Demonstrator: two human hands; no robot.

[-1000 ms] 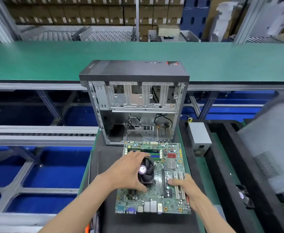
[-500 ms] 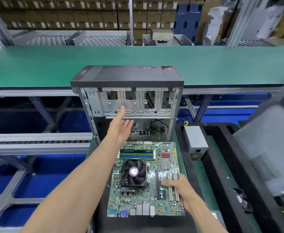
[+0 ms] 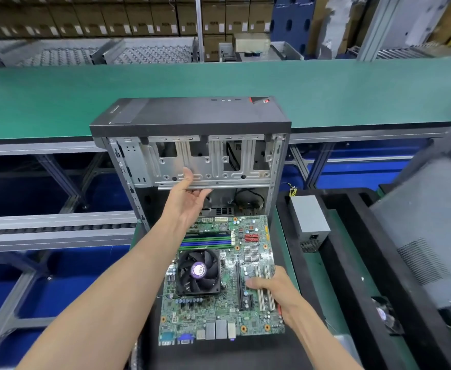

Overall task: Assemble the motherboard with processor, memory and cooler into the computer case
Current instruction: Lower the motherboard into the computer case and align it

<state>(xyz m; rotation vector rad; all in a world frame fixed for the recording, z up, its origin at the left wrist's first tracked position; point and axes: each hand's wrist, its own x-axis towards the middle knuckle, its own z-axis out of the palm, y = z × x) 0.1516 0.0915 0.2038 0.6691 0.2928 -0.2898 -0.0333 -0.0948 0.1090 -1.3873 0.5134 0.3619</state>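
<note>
The green motherboard [image 3: 219,316] lies flat on a black mat, with a black cooler fan [image 3: 199,271] and memory sticks [image 3: 205,240] fitted on it. Just behind it stands the open black computer case [image 3: 192,116], its bare metal interior facing me. My left hand [image 3: 187,201] reaches into the case opening and grips the lower bar of the drive cage, thumb on the front, fingers under it. My right hand [image 3: 280,292] grips the motherboard's right edge, with the thumb on top beside the white expansion slots.
A grey power supply [image 3: 308,222] sits in a black foam tray [image 3: 352,263] to the right. A grey side panel [image 3: 427,231] leans at the far right, with a small fan [image 3: 387,316] below it. A green conveyor belt [image 3: 352,89] runs behind the case.
My left hand left the cooler fan and reached forward to the case's drive cage bar, where it now holds on. My right hand stayed on the motherboard's right edge.
</note>
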